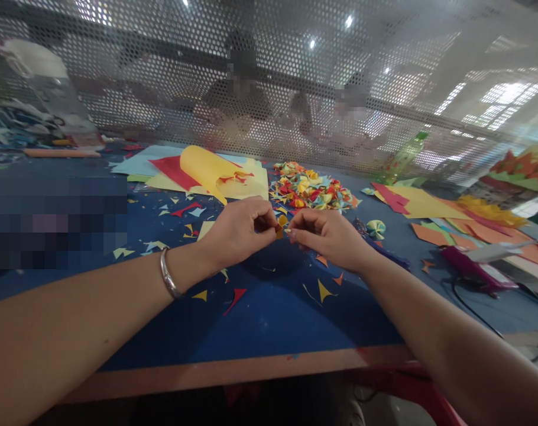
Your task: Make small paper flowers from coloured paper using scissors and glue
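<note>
A person works colored paper at a blue desk (260,337), a small yellow paper piece (281,226) held up between both hands above the surface. The fingers of the left hand (237,231) are pinched narrow on the piece; those of the right hand (331,236), likewise drawn close, meet its other side, though whether they grip it cannot be told.

Just beyond, a heap of small folded or twisted paper pieces (313,188) suggests much of the shaping is done. The held piece appears to be mid-shaping, and paper is left over: a curled yellow sheet (202,165) atop a stack to the left, beside a red sheet (174,168), and more colored sheets (433,204) to the right.

By count: one piece in hand; one heap, its pieces too many and overlapping to number; one curled yellow sheet; one round paper ball (376,229) near the right wrist; one green bottle (404,160); one purple tool (477,269); one bracelet (168,273) on the left wrist. Nearest the desk's front edge lie one red scrap (237,299) and at least two yellow scraps (324,291); others are scattered too widely to tally.
</note>
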{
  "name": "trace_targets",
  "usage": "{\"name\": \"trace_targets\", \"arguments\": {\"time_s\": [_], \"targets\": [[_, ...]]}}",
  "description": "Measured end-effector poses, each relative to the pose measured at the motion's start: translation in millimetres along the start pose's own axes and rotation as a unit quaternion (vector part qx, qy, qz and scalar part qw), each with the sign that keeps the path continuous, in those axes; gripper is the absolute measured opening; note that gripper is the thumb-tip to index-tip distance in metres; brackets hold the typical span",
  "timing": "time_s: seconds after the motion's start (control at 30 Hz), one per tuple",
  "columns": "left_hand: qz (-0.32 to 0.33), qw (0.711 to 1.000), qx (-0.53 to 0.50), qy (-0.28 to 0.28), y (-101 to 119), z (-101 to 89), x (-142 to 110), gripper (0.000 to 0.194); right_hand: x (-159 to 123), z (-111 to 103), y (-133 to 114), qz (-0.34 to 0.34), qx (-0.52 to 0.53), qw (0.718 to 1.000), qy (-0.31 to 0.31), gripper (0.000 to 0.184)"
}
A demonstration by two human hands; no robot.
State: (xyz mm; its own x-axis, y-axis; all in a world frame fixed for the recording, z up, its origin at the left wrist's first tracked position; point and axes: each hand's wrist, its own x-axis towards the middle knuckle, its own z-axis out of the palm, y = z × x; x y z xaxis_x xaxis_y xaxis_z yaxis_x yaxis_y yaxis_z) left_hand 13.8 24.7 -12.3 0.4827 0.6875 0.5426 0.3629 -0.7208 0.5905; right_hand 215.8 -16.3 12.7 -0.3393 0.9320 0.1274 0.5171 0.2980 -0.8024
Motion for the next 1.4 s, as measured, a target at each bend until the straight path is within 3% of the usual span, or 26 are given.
{"name": "trace_targets", "arguments": {"time_s": [0.77, 1.0, 1.4], "targets": [[0.01, 1.0, 0.024, -0.006, 4.4, -0.8, 0.7, 0.005, 2.7, 1.6, 1.6, -0.011, -0.02, 1.0, 0.01, 0.014], [-0.035, 0.999, -0.014, -0.005, 1.4, 1.3, -0.1, 0.003, 2.3, -0.1, 0.9, 0.018, -0.006, 1.0, 0.013, 0.016], [-0.023, 1.0, 0.013, 0.017, 5.2, -1.1, 0.7, 0.002, 1.4, 0.7, 0.8, 0.04, 0.051, 0.998, 0.005, 0.019]]}}
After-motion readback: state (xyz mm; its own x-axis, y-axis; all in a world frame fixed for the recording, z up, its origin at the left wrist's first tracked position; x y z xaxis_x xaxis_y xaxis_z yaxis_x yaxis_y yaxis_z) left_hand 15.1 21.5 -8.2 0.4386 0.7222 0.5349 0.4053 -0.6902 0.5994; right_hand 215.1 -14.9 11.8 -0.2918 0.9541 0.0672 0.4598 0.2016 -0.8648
